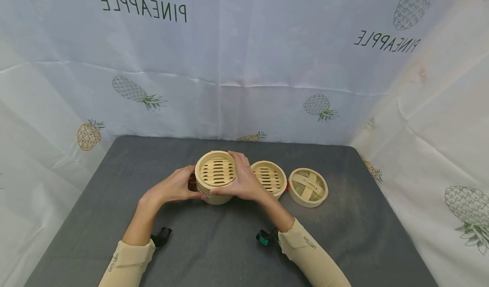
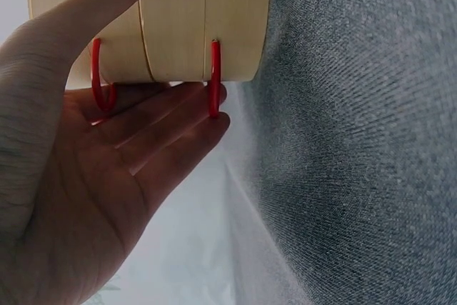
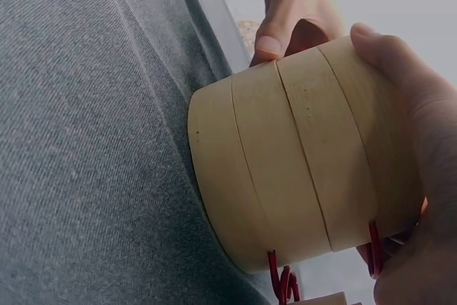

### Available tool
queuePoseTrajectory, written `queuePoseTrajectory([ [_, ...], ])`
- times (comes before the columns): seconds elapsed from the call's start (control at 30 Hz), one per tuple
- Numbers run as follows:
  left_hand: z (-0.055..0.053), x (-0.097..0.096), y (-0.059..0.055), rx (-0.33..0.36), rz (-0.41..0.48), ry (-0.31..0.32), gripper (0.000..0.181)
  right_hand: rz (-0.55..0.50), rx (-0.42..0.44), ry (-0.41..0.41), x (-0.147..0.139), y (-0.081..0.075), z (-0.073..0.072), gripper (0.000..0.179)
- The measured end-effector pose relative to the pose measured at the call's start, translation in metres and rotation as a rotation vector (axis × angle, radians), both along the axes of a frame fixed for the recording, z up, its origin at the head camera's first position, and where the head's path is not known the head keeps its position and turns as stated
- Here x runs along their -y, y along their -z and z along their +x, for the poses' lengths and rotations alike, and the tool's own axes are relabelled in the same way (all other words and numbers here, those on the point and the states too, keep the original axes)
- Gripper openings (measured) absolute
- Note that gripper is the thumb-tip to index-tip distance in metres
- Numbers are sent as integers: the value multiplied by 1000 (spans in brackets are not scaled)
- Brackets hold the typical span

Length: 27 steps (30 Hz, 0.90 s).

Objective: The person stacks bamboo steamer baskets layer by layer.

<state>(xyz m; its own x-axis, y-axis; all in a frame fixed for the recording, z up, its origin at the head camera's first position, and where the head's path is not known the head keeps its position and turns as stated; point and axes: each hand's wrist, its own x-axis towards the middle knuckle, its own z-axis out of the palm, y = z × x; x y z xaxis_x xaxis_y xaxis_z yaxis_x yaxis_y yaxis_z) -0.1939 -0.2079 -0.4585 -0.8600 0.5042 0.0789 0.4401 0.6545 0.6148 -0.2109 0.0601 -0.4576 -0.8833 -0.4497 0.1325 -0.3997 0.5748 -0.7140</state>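
Note:
Two round bamboo steamer baskets stand stacked on the dark cloth, the upper basket with its slatted floor showing and the lower basket beneath. My left hand holds the stack from the left, thumb in front and fingers around the far side. Red loop handles stick out by those fingers in the left wrist view. From the right, my right hand grips the upper basket, thumb on the near wall and fingers over the far rim. The right wrist view shows the tiers' walls flush together.
Just right of the stack sits another slatted steamer basket, partly behind my right hand. Beside it lies a woven bamboo lid. The grey-clothed table ends at a pineapple-print curtain.

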Motion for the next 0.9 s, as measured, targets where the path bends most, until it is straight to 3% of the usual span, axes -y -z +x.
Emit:
queuePoseTrajectory([
  [0.53, -2, 0, 0, 16, 16, 16, 80, 27, -2, 6, 0, 1, 2, 130],
  [0.9, -1, -1, 2, 1, 2, 7, 82, 29, -30, -38, -4, 3, 4, 153],
])
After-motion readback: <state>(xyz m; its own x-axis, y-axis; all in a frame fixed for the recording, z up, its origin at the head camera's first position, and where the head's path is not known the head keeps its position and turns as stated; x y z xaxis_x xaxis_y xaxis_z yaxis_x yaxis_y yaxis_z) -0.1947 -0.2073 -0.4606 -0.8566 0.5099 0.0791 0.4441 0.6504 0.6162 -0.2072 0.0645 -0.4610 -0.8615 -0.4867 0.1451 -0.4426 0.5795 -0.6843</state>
